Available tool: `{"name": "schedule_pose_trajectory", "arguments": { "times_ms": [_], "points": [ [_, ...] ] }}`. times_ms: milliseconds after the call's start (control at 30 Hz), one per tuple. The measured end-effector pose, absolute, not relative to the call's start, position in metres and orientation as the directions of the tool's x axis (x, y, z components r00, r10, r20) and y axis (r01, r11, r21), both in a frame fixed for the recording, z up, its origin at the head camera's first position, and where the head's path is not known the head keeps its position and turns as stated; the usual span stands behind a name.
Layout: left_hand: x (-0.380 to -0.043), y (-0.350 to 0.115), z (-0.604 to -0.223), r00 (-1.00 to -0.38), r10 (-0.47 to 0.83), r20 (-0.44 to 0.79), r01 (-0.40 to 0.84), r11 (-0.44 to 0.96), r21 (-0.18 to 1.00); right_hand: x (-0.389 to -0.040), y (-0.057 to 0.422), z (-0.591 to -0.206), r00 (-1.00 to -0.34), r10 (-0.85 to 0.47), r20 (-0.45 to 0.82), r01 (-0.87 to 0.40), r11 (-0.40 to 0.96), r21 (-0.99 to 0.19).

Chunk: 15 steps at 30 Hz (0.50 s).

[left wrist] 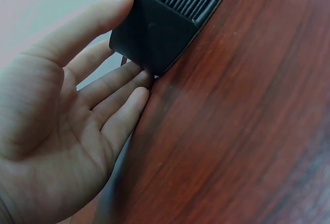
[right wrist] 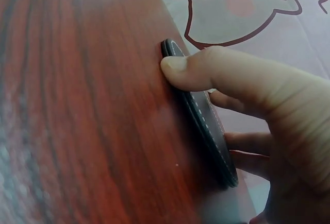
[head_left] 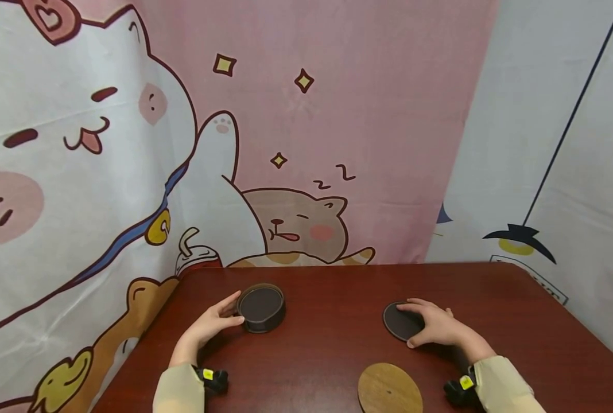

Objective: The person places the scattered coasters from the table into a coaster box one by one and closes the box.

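Note:
At the left of the table, a round black coaster holder [head_left: 262, 308] stands with a stack of dark coasters [left wrist: 191, 0] inside it. My left hand [head_left: 210, 326] grips its left side, the thumb on the near wall [left wrist: 152, 31] and the fingers reaching behind. On the right, my right hand [head_left: 435, 324] holds a round black coaster [head_left: 400, 322] by its edge, thumb at the near rim and fingers across the far part. Pale stitching runs along that coaster's rim [right wrist: 203, 121] in the right wrist view. Whether it is lifted off the table I cannot tell.
A round wooden disc [head_left: 390, 390] lies near the front of the reddish-brown table [head_left: 317, 327]. Behind the table hangs a cartoon-printed cloth [head_left: 379, 115]. Black wrist cameras [head_left: 216, 380] sit on both cuffs.

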State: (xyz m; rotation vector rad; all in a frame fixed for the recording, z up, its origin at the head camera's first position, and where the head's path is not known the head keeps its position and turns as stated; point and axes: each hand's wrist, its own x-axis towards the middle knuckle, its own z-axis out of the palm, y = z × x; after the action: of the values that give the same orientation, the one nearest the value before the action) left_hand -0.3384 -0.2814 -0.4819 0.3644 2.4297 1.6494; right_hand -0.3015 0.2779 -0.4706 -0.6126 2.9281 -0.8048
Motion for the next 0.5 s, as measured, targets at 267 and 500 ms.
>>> {"name": "schedule_pose_trajectory", "arguments": {
  "times_ms": [267,500],
  "points": [
    [-0.336,-0.281,-0.481,-0.954,0.299,-0.013,0.098,0.354,0.930,-0.306,0.278,-0.471,-0.923,-0.368,0.114,-0.376,0.794,-0.478],
    [-0.337,-0.280,-0.480,-0.952,0.305,-0.017,0.095,0.349,0.932,-0.308,0.278,-0.448,-0.905,-0.382,0.187,-0.420,0.727,-0.543]
  ]
}}
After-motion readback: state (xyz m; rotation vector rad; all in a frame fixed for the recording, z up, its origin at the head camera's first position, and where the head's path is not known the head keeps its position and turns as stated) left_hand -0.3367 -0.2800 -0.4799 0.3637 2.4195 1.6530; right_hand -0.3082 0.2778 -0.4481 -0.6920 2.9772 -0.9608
